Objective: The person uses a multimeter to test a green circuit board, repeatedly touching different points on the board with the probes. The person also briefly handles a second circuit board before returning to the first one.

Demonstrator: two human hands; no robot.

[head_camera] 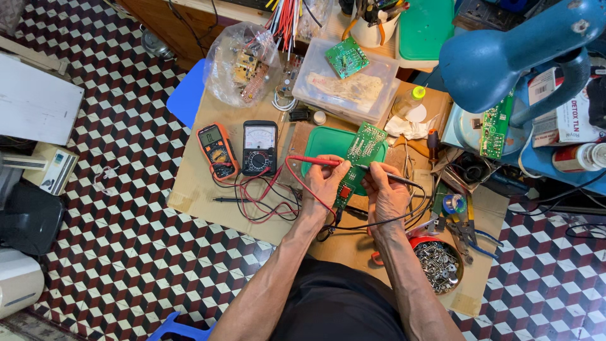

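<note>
My cardboard-covered worktable [202,189] fills the middle of the frame, with the checkered floor to the left. A blue desk lamp [505,57] looms at the upper right. Near the top centre sits a clear plastic box [341,85] with a small green board on it, and left of it a clear bag of parts [243,63]. At centre lies a green lid [322,145]. Left of that, side by side, are my black analog multimeter [259,147] and an orange digital multimeter [218,150]. At lower right, a tub of screws [439,265].

Over the lid I hold up a long green circuit board [356,161], tilted. My left hand [325,183] grips the board and pinches the red probe [314,160]. My right hand [386,192] is closed on the black probe [391,178], its tip touching the board.
</note>
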